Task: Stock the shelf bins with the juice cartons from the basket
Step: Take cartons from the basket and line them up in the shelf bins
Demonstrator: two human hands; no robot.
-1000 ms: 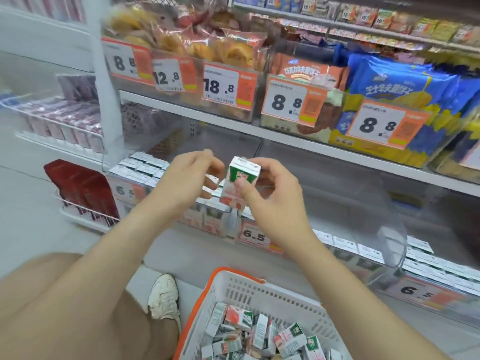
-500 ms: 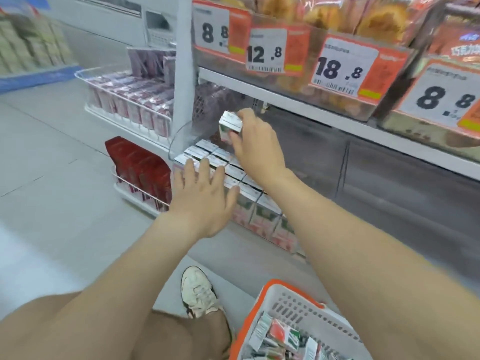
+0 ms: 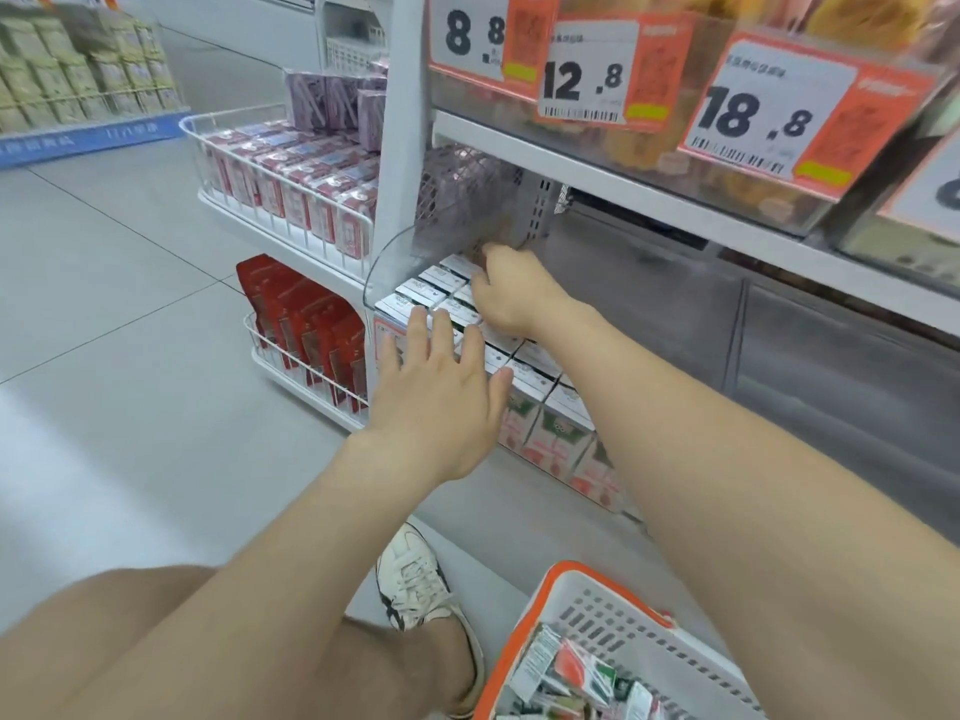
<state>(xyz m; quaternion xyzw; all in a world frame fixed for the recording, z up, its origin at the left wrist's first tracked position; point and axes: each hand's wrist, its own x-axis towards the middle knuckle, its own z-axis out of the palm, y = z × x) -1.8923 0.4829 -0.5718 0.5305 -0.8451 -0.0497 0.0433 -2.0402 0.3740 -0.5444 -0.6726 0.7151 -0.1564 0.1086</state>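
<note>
Orange-rimmed basket (image 3: 566,570) at lower right; the clear bin (image 3: 400,252) at centre is taking another carton.
Loose cartons (image 3: 571,667) lie in the basket. The left hand (image 3: 441,397), fingers straight and spread, lies over the stocked row (image 3: 540,376), holding nothing. The right hand (image 3: 511,296), which held a carton above that row half a second ago, is now down at the bin's back corner, fingers curled. Whether it still grips the carton I cannot tell. Probably one placed, many left.
</note>
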